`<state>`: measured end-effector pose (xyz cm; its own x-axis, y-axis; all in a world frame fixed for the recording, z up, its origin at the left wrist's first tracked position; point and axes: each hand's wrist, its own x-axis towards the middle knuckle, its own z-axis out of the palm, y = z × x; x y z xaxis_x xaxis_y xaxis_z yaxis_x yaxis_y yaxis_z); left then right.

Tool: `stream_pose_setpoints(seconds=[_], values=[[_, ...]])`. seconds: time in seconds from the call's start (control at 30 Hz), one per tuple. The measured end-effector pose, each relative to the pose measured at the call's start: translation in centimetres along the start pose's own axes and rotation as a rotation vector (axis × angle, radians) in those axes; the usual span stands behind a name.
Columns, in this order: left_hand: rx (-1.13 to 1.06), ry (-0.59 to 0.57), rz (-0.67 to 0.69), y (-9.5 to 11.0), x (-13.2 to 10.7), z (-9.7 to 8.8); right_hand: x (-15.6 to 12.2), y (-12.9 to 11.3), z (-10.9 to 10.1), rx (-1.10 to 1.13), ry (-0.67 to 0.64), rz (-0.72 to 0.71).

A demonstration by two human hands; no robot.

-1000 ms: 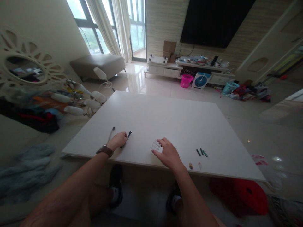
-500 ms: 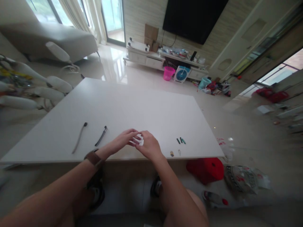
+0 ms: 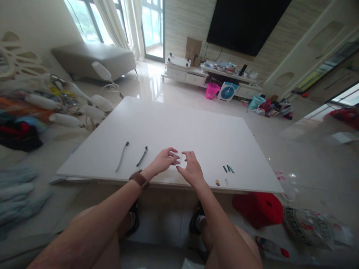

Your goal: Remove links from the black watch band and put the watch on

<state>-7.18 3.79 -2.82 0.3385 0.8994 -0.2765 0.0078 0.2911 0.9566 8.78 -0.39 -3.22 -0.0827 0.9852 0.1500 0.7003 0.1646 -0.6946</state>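
Nearest me are the person's bare knees, with a red bag [image 3: 258,209] on the glossy tiles just beside them, under the table's edge. Over the front edge of the white table [image 3: 182,127] the left hand [image 3: 164,161], a brown watch [image 3: 139,179] on its wrist, and the right hand [image 3: 191,170] meet. The fingertips of both pinch a small pale piece [image 3: 180,159] held just above the tabletop, and the other fingers are loosely curled.

To the left lie a grey stick tool [image 3: 122,157] and a black tool [image 3: 142,156], side by side but apart. To the right lie a few green bits [image 3: 228,169].

Beyond the table, a pink basket [image 3: 211,90] and a blue fan [image 3: 227,92] stand by a low white cabinet [image 3: 185,74]. A dark television [image 3: 246,22] hangs above, and a grey bench [image 3: 95,59] sits under the curtained windows.
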Motion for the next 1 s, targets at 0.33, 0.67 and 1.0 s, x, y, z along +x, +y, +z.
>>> stream_pose_setpoints(seconds=[0.33, 0.67, 1.0], values=[[0.063, 0.019, -0.057, -0.7, 1.3, -2.8, 1.7, 4.3, -1.8, -0.234, -0.147, 0.03], [0.065, -0.061, -0.085, 0.8, 0.6, -1.8, -2.6, 17.5, -9.6, -0.562, -0.088, 0.449], [0.061, -0.115, -0.113, 0.3, 0.2, 0.4, -3.1, 17.1, -8.0, -0.452, -0.052, 0.413]])
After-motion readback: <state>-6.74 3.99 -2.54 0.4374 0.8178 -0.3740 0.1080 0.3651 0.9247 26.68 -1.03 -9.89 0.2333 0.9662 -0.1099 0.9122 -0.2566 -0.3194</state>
